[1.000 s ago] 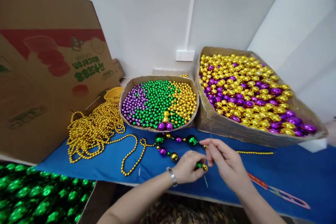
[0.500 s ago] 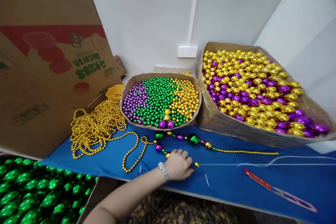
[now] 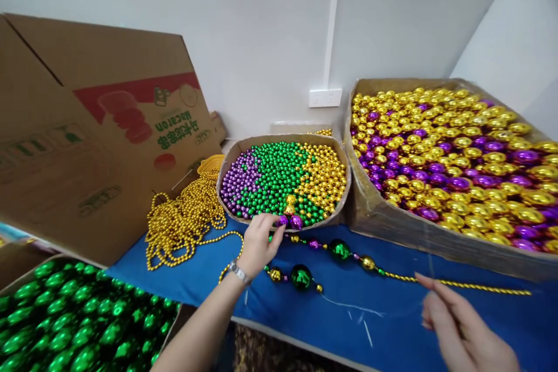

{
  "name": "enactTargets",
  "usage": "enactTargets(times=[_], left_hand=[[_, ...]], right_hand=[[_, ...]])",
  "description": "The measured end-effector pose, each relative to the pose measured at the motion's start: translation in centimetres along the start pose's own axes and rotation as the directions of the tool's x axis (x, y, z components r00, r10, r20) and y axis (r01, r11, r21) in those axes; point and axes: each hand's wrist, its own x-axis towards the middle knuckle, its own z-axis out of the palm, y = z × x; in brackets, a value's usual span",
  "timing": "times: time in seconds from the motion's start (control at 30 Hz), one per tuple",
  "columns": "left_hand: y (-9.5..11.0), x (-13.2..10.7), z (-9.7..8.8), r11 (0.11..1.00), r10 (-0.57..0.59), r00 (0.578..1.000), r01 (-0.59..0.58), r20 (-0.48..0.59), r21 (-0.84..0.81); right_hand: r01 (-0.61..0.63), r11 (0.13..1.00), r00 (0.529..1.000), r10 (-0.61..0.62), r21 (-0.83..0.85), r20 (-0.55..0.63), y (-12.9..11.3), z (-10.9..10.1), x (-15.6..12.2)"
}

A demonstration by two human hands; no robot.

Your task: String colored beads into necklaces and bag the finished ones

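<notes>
My left hand (image 3: 258, 247), wearing a silver watch, is at the front rim of the oval box of small beads. Its thumb and fingers pinch a shiny purple bead (image 3: 282, 220), beside another purple bead (image 3: 296, 222) and gold beads (image 3: 290, 204). Below lies a beaded strand with a large green bead (image 3: 300, 276) and a small gold bead (image 3: 319, 288) at its end, where a white thread (image 3: 353, 305) trails off. At the right, my right hand (image 3: 457, 325) has thumb and forefinger closed together; what they hold is unclear, though a faint line rises near them.
An oval box (image 3: 344, 200) of purple, green and gold beads stands mid-table. To its right is a larger box (image 3: 361, 192) of gold and purple beads. Gold bead chains (image 3: 183, 215) lie left, by a tall carton (image 3: 143, 186). Green beads (image 3: 82, 314) fill a box below.
My left hand has moved from the strand up to the purple beads. My right hand has come into view. The large green bead on the strand now shows; the scissors no longer do.
</notes>
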Motion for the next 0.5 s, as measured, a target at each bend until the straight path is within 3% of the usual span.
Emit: enactTargets(times=[0.1, 0.2, 0.27, 0.33, 0.4, 0.47, 0.5], left_hand=[[-1.1, 1.6, 1.2, 0.988, -0.008, 0.998, -0.002, 0.066, 0.153], [-1.7, 2.0, 2.3, 0.981, -0.033, 0.988, 0.004, 0.15, 0.193], [-1.6, 1.9, 2.4, 0.993, -0.073, 0.987, 0.057, 0.145, 0.107], [-1.0, 1.6, 2.0, 0.978, -0.161, 0.981, 0.174, 0.108, -0.115], [0.2, 1.3, 1.4, 0.821, -0.296, 0.944, 0.33, 0.148, -0.465], [1.5, 0.9, 0.9, 0.471, -0.381, 0.875, 0.462, 0.299, -0.752], [2.2, 0.7, 0.8, 0.28, -0.389, 0.841, 0.498, 0.378, -0.82]], right_hand=[[0.083, 0.994, 0.989, -0.075, -0.065, 0.126, -1.0, 1.1, -0.5], [0.134, 0.99, 0.978, -0.126, -0.038, 0.166, -1.7, 2.1, -0.8], [0.168, 0.986, 0.969, -0.166, 0.0, 0.185, -2.2, 2.8, -1.2], [0.223, 0.974, 0.949, -0.228, 0.048, 0.218, -2.7, 3.5, -1.6], [0.29, 0.952, 0.919, -0.307, 0.103, 0.249, -3.0, 4.3, -2.2], [0.346, 0.927, 0.888, -0.373, 0.141, 0.27, -3.3, 5.0, -2.6], [0.365, 0.919, 0.877, -0.393, 0.148, 0.277, -3.4, 5.3, -2.8]])
